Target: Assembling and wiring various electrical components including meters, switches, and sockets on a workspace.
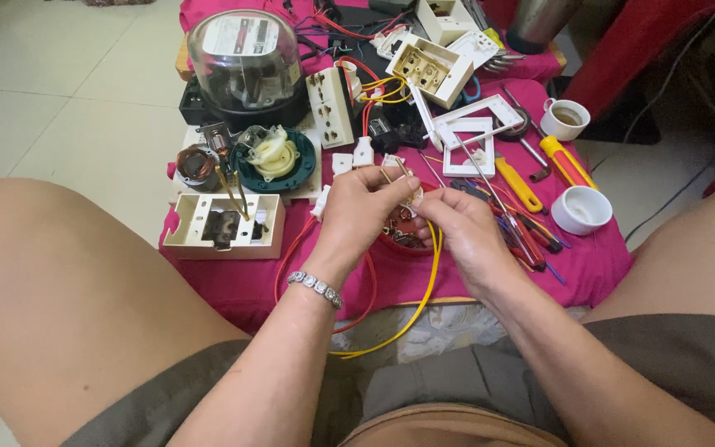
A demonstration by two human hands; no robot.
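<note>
Pinching a small white electrical part (408, 196) between them, the two hands meet over the middle of the pink-covered surface (597, 261). The left hand (359, 213), with a beaded bracelet (314, 289) at the wrist, has its fingers curled shut around the part from the 9 o'clock side. The right hand (467, 234) closes on it from 3 o'clock, and its fingertips also grip a thin screwdriver (480, 178) whose shaft rises toward 12 o'clock. The part sits right at the fingertips of both hands, mostly hidden by them, so its exact shape cannot be told. Directly under the hands lies a small red bowl (403, 242) of metal bits. A yellow wire (424, 302) and a red wire (371, 285) loop down from the hands toward 6 o'clock, off the surface edge.

At 9 o'clock from the hands stands an open cream switch box (223, 225). At 11 o'clock sits a glass-domed meter (246, 62), with a green round base carrying a white part (275, 157) below it. At 3 o'clock lie yellow-handled screwdrivers (539, 170) and a white cup (581, 209); a second cup (564, 118) stands farther off at 2 o'clock. White frame plates (477, 132) rest at 1 o'clock
</note>
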